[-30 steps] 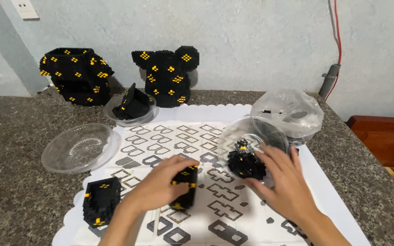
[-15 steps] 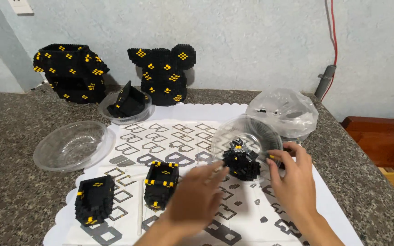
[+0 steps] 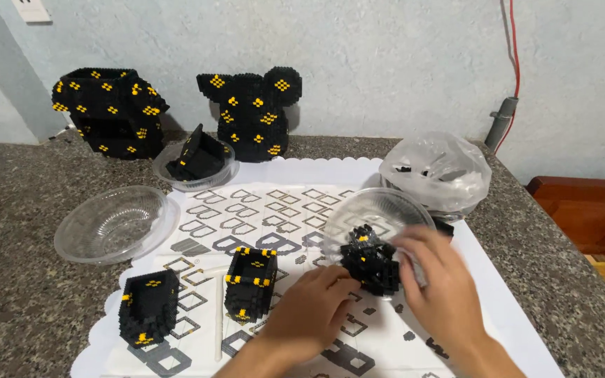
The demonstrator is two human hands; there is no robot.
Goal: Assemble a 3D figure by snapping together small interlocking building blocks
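Note:
A cluster of small black and yellow bricks (image 3: 369,264) lies in a clear plastic bowl (image 3: 379,208) that is tipped toward me on the white patterned mat (image 3: 281,199). My right hand (image 3: 439,297) grips the bowl's near right rim; its fingers are blurred. The fingertips of my left hand (image 3: 313,311) rest against the left side of the cluster, holding nothing. Left of that hand stands a hollow black brick cube with yellow corners (image 3: 250,282). A second black cube (image 3: 150,306) stands further left.
An empty clear bowl (image 3: 115,222) sits at the mat's left edge. Behind it, another bowl holds black pieces (image 3: 196,162). Two large black and yellow brick builds (image 3: 110,110) (image 3: 252,112) stand against the wall. A crumpled plastic bag (image 3: 437,171) lies right, on the granite counter (image 3: 15,231).
My left hand set the yellow-cornered cube down on the mat, let go of it, and moved right to the brick cluster. My right hand stayed at the tipped bowl.

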